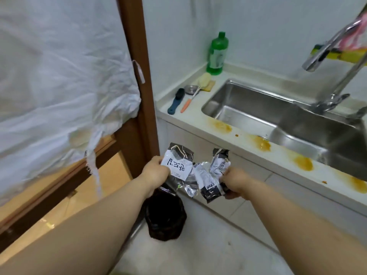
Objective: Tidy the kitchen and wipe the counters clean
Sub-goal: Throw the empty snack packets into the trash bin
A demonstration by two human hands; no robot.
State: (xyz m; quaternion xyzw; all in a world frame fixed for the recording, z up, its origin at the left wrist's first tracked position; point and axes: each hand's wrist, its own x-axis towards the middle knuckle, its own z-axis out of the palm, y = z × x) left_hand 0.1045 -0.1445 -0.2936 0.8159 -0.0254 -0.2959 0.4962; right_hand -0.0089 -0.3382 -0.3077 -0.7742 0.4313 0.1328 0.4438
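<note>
Hands meet over the floor in front of the counter. Left hand pinches one snack wrapper; right hand, at 3 o'clock from it, curls its fingers round crumpled wrappers. Black trash bin stands open at 6 o'clock, beside the brown door frame. Orange stains mark the counter edge. Steel sink lies at 2 o'clock; green bottle stands in the corner.
</note>
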